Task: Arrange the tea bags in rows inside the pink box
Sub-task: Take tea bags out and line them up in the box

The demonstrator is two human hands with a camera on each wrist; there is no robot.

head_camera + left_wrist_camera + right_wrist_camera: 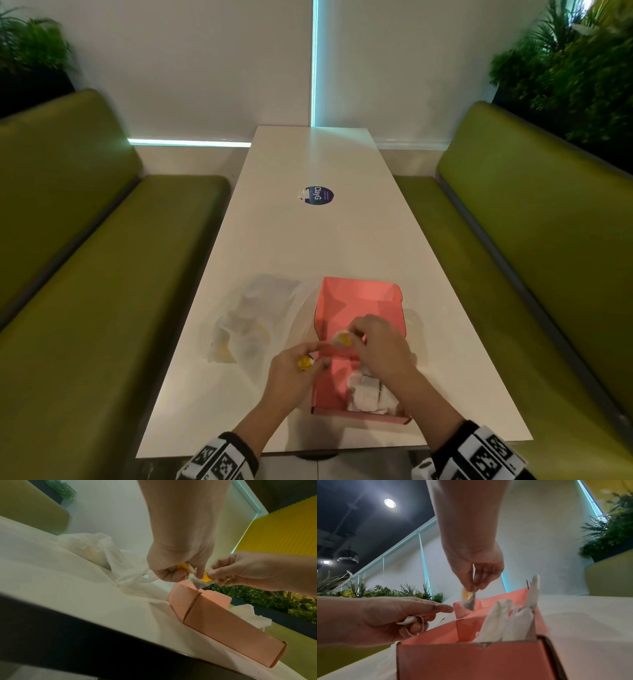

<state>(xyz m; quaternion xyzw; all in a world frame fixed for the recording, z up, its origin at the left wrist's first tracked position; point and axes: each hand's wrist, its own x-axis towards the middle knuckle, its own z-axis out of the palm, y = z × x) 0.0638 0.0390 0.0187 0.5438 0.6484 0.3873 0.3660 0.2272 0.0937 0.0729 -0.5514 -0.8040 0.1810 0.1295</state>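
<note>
A: Status, left to right?

B: A clear plastic bag of loose tea bags lies left of the pink box, so stock remains to load. The left hand is curled round a few bags with yellow tags, just outside the box's left wall. The right hand pinches one tea bag above the box's middle. Several white bags stand at the near right corner; the far part looks unfilled.

A: Orientation?

B: The box's long axis runs away from the person, lid flap at the far end. The pinched bag hangs with its long axis vertical, tag uppermost.
</note>
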